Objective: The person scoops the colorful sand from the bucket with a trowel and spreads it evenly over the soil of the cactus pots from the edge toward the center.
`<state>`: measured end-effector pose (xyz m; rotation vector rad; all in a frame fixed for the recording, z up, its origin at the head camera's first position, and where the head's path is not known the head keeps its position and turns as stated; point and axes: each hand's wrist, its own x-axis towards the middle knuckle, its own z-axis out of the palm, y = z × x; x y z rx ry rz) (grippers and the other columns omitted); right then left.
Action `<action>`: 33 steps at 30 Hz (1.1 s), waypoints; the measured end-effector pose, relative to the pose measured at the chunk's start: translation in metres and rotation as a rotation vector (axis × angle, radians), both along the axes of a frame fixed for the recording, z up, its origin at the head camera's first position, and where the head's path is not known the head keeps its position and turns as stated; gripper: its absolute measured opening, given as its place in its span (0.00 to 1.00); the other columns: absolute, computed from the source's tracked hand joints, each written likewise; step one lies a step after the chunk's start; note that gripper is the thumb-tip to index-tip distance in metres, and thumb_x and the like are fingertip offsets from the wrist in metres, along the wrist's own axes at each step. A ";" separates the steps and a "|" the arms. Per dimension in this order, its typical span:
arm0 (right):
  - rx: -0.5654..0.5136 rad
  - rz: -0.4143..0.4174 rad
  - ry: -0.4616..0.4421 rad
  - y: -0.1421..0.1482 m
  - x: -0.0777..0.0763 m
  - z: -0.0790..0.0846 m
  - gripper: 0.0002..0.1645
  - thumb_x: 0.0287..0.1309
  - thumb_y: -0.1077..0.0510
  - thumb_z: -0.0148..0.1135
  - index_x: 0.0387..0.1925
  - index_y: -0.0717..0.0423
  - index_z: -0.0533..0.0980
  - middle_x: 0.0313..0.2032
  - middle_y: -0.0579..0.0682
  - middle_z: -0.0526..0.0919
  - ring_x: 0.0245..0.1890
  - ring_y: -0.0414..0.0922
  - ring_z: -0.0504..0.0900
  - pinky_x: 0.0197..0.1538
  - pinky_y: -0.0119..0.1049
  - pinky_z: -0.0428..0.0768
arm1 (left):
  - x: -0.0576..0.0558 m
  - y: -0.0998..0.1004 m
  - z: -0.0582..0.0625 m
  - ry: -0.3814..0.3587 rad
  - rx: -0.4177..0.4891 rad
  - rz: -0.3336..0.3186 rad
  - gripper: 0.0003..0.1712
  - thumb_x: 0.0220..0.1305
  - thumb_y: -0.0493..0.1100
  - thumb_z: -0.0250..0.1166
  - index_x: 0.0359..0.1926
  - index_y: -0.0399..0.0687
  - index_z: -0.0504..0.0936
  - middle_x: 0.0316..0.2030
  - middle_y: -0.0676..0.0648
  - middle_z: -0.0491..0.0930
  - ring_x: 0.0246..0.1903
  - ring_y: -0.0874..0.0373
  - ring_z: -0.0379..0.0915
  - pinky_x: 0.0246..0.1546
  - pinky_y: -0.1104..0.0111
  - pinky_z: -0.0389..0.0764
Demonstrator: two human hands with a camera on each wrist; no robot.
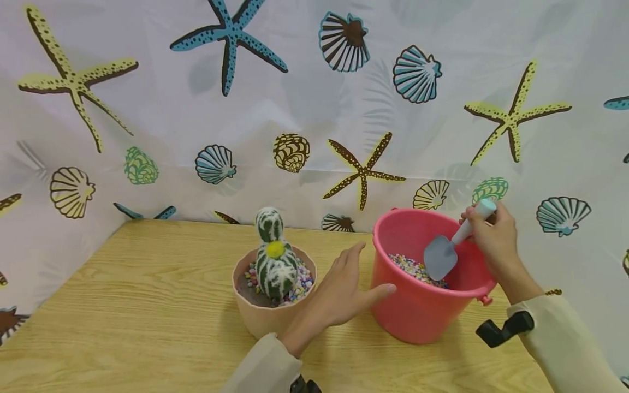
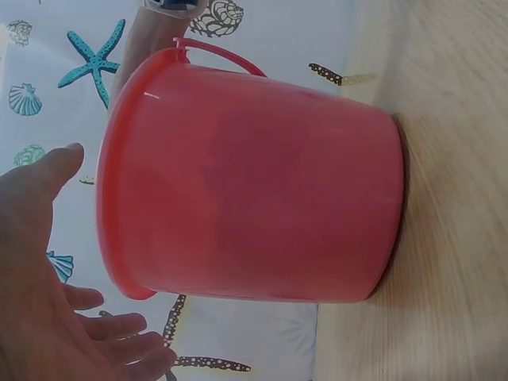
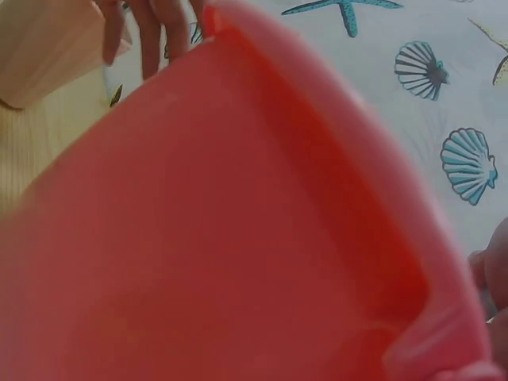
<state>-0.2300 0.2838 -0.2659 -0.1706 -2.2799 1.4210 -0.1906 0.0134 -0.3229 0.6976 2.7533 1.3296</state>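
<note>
My right hand (image 1: 495, 234) grips the pale handle of a small grey shovel (image 1: 440, 257) over the right side of a pink bucket (image 1: 413, 311). The shovel's blade points down inside the bucket, just over the colourful pebbles (image 1: 410, 266) at the bottom. Between the bucket and a potted cactus is my left hand (image 1: 339, 289), fingers extended and thumb spread toward the bucket, holding nothing. In the left wrist view, that hand (image 2: 55, 309) is beside the bucket's rim (image 2: 119, 198). The cactus (image 1: 276, 267), with a yellow flower, stands in a peach pot (image 1: 253, 316) among pebbles and a bare greyish patch.
Both containers stand on a wood-grain table (image 1: 147, 295). Behind it hangs a white cloth (image 1: 295, 109) printed with starfish and shells. The bucket's thin handle (image 2: 226, 55) shows along its side in the left wrist view.
</note>
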 end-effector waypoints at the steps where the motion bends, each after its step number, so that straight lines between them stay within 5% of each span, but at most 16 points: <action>1: 0.016 0.001 0.009 0.000 -0.001 -0.001 0.13 0.68 0.50 0.50 0.47 0.54 0.67 0.33 0.35 0.74 0.34 0.32 0.75 0.34 0.20 0.78 | -0.002 0.001 0.002 0.008 -0.002 -0.003 0.55 0.55 0.70 0.60 0.74 0.51 0.48 0.71 0.44 0.55 0.70 0.47 0.51 0.64 0.46 0.64; 4: 0.059 0.023 0.035 0.000 -0.004 -0.003 0.15 0.68 0.52 0.51 0.48 0.60 0.67 0.32 0.33 0.74 0.33 0.30 0.75 0.34 0.20 0.77 | -0.009 0.005 0.005 0.032 0.004 -0.012 0.57 0.54 0.70 0.62 0.75 0.51 0.47 0.72 0.44 0.54 0.71 0.47 0.51 0.65 0.45 0.62; 9: 0.175 0.064 0.030 -0.001 -0.007 -0.006 0.22 0.68 0.51 0.51 0.53 0.65 0.65 0.43 0.53 0.78 0.39 0.37 0.77 0.36 0.18 0.76 | -0.018 0.012 0.008 0.048 0.028 -0.047 0.59 0.52 0.68 0.66 0.75 0.51 0.45 0.72 0.47 0.53 0.71 0.48 0.51 0.65 0.45 0.61; 15: 0.316 0.072 0.019 -0.005 -0.008 -0.005 0.26 0.69 0.49 0.48 0.55 0.68 0.63 0.50 0.68 0.74 0.52 0.63 0.75 0.54 0.51 0.77 | -0.021 0.020 0.011 0.072 0.000 -0.054 0.64 0.49 0.68 0.68 0.75 0.48 0.42 0.74 0.47 0.50 0.72 0.49 0.47 0.67 0.45 0.57; 21: 0.476 -0.045 -0.022 -0.016 -0.006 0.000 0.22 0.68 0.52 0.49 0.45 0.71 0.63 0.39 0.70 0.75 0.40 0.64 0.77 0.39 0.52 0.78 | -0.020 0.027 0.013 0.062 -0.040 -0.045 0.66 0.50 0.67 0.68 0.75 0.42 0.40 0.75 0.42 0.43 0.74 0.47 0.40 0.70 0.48 0.53; 27: 0.376 0.017 -0.023 -0.025 -0.012 -0.002 0.23 0.69 0.55 0.47 0.53 0.72 0.62 0.47 0.71 0.74 0.49 0.64 0.77 0.50 0.54 0.79 | -0.019 0.030 0.013 0.037 -0.067 -0.038 0.67 0.50 0.68 0.67 0.75 0.40 0.39 0.75 0.42 0.39 0.74 0.47 0.37 0.71 0.49 0.50; 33: 0.104 0.290 0.021 -0.022 -0.014 -0.006 0.22 0.72 0.55 0.44 0.56 0.70 0.58 0.50 0.62 0.76 0.45 0.41 0.81 0.45 0.30 0.82 | -0.019 0.032 0.012 0.021 -0.085 -0.036 0.67 0.50 0.69 0.66 0.75 0.41 0.38 0.76 0.42 0.37 0.74 0.47 0.37 0.71 0.51 0.51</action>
